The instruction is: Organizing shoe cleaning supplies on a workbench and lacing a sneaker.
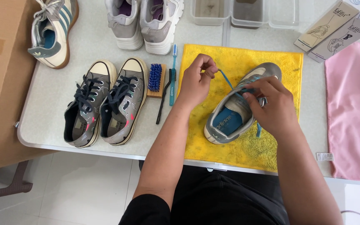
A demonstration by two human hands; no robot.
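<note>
Blue lace (226, 79) pinched in left hand (197, 79) grip, grey sneaker (236, 110) (on yellow towel (238, 62)) clamped under right hand (273, 106) grip, brushes (163, 83) left of both.

White table (51, 96): yellow towel (288, 66), pink cloth (348, 108), sneakers (105, 104), brushes (155, 79).

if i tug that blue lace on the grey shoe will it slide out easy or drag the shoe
The thin blue shoelace looks limp, so it should bend freely. The low grey sneaker lies on a nubby yellow towel, which probably grips it. The right hand steadies it while the left hand pinches the lace, so dragging seems unlikely.
</note>
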